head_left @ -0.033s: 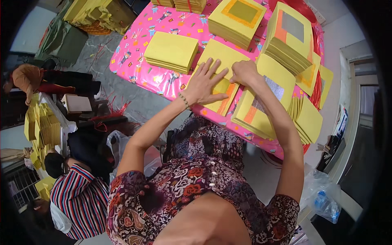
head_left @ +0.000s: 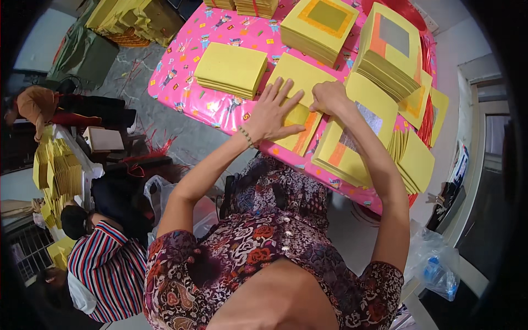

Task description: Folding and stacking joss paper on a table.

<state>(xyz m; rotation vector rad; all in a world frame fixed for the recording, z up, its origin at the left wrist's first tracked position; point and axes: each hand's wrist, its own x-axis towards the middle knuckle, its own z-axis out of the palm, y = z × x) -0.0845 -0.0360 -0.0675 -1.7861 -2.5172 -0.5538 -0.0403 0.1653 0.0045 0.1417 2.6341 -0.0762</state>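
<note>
My left hand (head_left: 268, 116) lies flat on a yellow paper sheet (head_left: 301, 70), fingers spread, with a beaded bracelet at the wrist. The sheet has a printed panel and an orange strip on its near part. At the sheet's right edge, my right hand (head_left: 332, 99) is curled closed, its fingertips against the paper. Whatever those fingers may hold is hidden. Left of the sheet is a low stack of yellow paper pieces (head_left: 231, 65). Under my right forearm, a yellow paper stack (head_left: 360, 93) has a grey panel and an orange strip.
Tall yellow stacks (head_left: 319, 30) stand along the far side of the pink patterned tablecloth (head_left: 181, 60). Red strings (head_left: 426, 118) hang at the right. A person in a striped top (head_left: 110, 269) sits lower left, near more yellow bundles (head_left: 58, 170). A plastic bag (head_left: 434, 264) is lower right.
My left hand has slid very slightly to the left over the sheet. My right hand and the stacks look the same.
</note>
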